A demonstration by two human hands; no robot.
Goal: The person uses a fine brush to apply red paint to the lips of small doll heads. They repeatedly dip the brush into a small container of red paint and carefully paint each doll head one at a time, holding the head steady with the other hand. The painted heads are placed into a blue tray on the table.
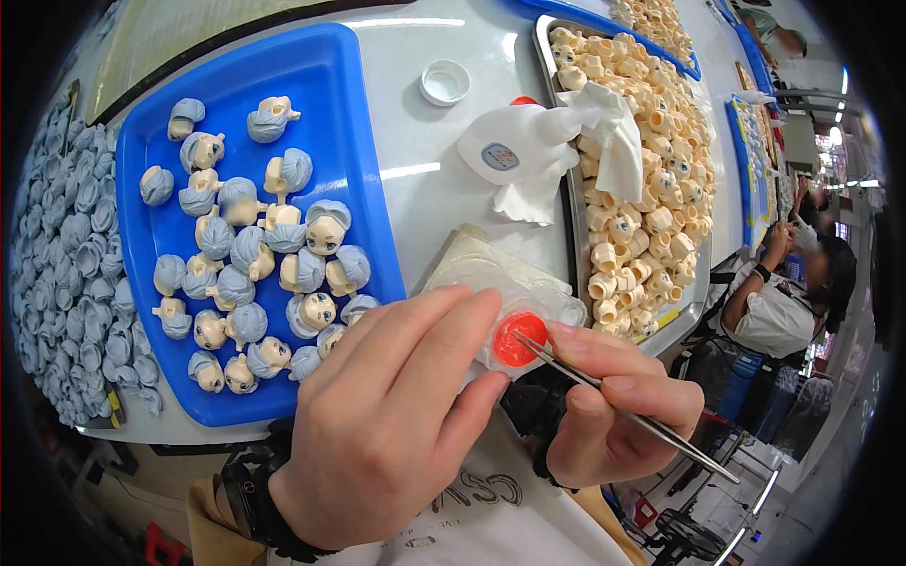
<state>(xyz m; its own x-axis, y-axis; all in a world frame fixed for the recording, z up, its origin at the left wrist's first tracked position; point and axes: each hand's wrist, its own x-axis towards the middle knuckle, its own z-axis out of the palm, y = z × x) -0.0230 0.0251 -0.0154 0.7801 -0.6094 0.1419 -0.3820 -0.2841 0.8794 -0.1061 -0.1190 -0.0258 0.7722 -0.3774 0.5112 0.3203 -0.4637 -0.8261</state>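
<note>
A pair of metal tweezers [675, 437] is pinched between the thumb and fingers of my right hand [618, 406]. Their tips reach into a small round red cap [517, 351] with something glossy inside. My left hand [387, 406] curls beside the cap, its fingertips and thumb at the cap's left side; whatever lies within its grip is hidden. Under and behind the cap lies a crumpled clear plastic sheet [472, 269]. To the left, a blue tray [363, 113] holds several doll heads with light blue hair [326, 231].
At the right, a metal tray [573, 217] is heaped with skin-coloured doll head parts [651, 189]. Near it stand a white bottle [481, 141], white cloth [613, 141] and a small white dish [444, 83]. Blue hair pieces [71, 255] pile up far left. A co-worker [783, 292] sits at the right.
</note>
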